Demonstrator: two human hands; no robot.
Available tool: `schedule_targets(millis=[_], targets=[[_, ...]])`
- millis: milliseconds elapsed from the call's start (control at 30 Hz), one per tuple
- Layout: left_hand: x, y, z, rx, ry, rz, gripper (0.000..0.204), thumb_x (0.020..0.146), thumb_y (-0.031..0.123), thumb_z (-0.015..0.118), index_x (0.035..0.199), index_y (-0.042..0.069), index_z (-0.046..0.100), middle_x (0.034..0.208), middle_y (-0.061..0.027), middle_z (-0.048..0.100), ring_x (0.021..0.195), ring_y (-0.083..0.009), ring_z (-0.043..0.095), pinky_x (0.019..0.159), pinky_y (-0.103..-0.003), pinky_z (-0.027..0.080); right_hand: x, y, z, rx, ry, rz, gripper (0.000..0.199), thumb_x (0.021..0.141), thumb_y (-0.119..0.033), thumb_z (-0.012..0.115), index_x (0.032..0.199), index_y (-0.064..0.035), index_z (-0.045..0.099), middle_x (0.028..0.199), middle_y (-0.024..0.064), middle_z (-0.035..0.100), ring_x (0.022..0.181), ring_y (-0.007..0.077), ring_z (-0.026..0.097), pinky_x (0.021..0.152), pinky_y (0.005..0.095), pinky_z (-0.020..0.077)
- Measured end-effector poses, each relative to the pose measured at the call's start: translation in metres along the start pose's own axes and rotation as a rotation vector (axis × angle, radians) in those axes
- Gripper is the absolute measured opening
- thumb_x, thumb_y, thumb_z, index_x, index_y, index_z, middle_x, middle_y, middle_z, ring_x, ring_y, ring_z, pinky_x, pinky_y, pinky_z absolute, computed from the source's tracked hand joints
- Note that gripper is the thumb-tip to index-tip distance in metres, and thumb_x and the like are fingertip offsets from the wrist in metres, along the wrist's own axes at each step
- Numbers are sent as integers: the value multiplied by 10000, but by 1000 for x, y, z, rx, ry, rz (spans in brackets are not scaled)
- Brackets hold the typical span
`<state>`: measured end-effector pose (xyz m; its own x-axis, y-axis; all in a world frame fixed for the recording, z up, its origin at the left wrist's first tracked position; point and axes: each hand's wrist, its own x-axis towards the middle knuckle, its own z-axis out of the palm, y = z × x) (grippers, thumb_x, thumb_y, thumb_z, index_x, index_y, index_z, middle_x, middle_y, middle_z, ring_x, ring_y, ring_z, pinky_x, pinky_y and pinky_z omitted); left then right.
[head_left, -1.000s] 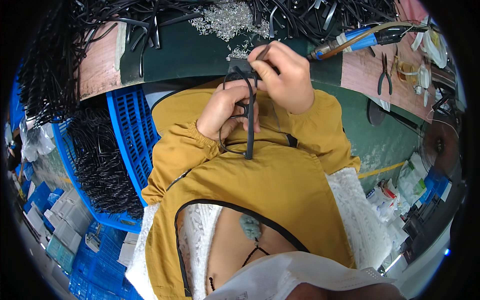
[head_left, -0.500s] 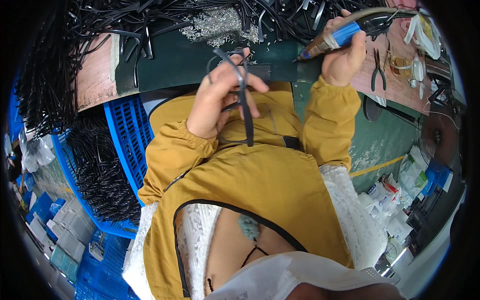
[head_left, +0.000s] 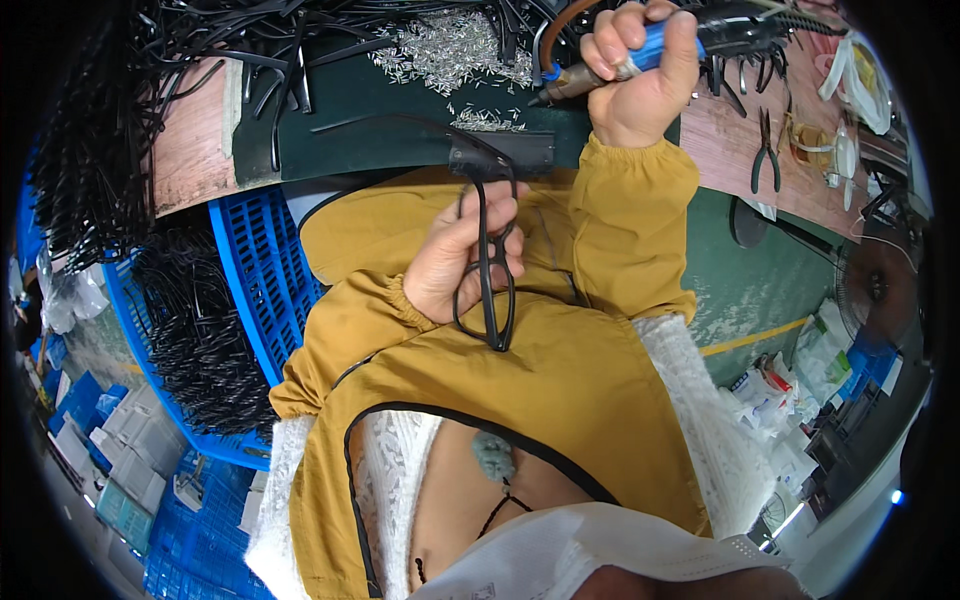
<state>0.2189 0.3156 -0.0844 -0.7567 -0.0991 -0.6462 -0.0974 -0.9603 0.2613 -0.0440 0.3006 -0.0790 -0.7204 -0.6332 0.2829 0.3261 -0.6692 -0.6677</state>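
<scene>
In the head view, the black spectacle frame (head_left: 487,270) is gripped in the left hand (head_left: 462,262), now lowered from the bench edge toward the chest, while the blue-handled electric screwdriver (head_left: 640,55) remains clenched in the raised right hand (head_left: 640,80)

packages lying along the floor edges

small white and pale packets (head_left: 800,375) are lying heaped on the floor at the right edge. white and light-blue boxes (head_left: 95,455) are sitting stacked at the lower left, just beside the blue crate (head_left: 250,270). no screens or signs are showing.
</scene>
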Motion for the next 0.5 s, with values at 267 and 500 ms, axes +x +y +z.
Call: schedule_targets(millis=[267,500], targets=[[11,-3,13,-63,29,-72,355,1018,359,650,1316,185,565,732,18,585,582,-109,571,403,-214,311,-82,-21,22,5,-180,98,403,1009,-408,659,1212,-85,531,814,65,568,647,162,557,511,268,419],[13,-8,6,-81,13,-68,350,1037,340,618,1337,168,560,726,6,568,548,-113,554,383,-207,295,-87,-18,27,104,-155,96,374,951,-309,766,1144,-84,537,789,85,580,611,185,557,535,294,443]])
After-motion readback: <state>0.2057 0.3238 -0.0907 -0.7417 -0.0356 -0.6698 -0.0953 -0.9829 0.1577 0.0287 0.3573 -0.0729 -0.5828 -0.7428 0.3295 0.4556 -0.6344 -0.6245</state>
